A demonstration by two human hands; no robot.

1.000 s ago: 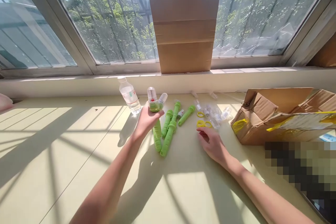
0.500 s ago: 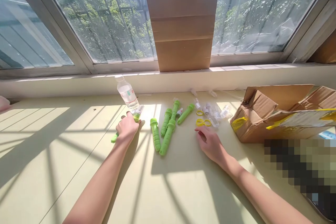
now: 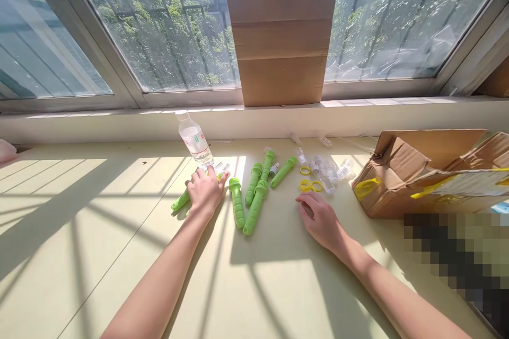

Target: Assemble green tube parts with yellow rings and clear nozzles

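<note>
My left hand (image 3: pixel 204 190) rests over green ribbed plastic tubes, its fingers spread and partly covering them. The lower end of one green tube (image 3: pixel 181 201) sticks out to its left, and clear tips show beyond the fingers. Just behind stands a clear water bottle (image 3: pixel 196 143). Between my hands lie several more green tubes (image 3: pixel 256 206). My right hand (image 3: pixel 320 222) lies on the table with loosely bent fingers and nothing visible in it. Near its fingertips are yellow rings (image 3: pixel 305 186) and clear plastic pieces (image 3: pixel 326 183).
An opened cardboard box (image 3: pixel 382 196) with yellow tape stands at the right. A pixelated dark object (image 3: pixel 457 254) lies in front of it. Behind the table (image 3: pixel 119 270) run a sill and windows, with a cardboard sheet (image 3: pixel 282 79) upright between them.
My left hand has shifted slightly right and its fingers have spread, loosening from the green tube. The right hand stays in place. The view has moved a little.
</note>
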